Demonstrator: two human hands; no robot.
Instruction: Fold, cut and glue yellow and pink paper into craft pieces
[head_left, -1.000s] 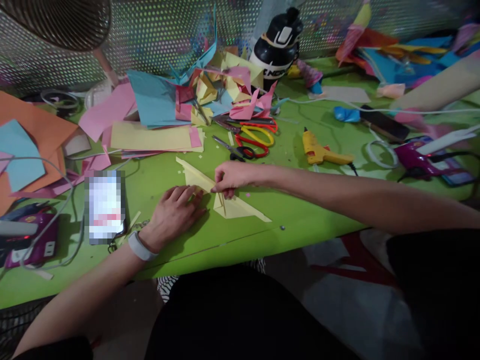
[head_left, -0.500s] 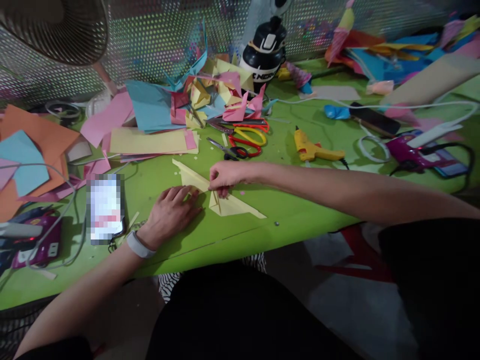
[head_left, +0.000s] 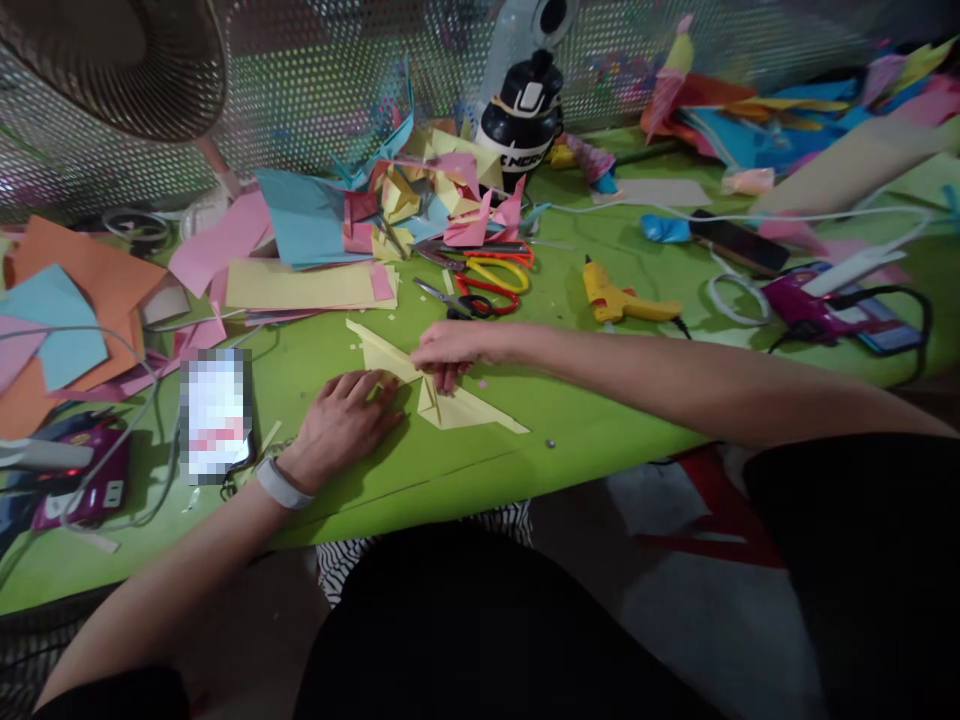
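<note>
A folded piece of pale yellow paper [head_left: 472,410] lies on the green table [head_left: 420,480] in front of me, its pointed ends reaching to the upper left and lower right. My left hand [head_left: 349,420] rests palm down with its fingers spread, the fingertips at the paper's left edge. Over the middle of the paper, my right hand [head_left: 450,352] has its fingers curled and pressed together on a fold. The fingers cover part of the paper there. Small paper scraps lie around it.
Scissors [head_left: 487,290] and a yellow glue gun [head_left: 622,300] lie behind my right arm. A phone [head_left: 216,415] is left of my left hand. Farther back are stacked yellow strips [head_left: 300,285], a black bottle [head_left: 521,120] and a fan [head_left: 120,60].
My right hand has slid slightly left along the paper's fold. My left hand stays in place. The whole view has shifted a little.
</note>
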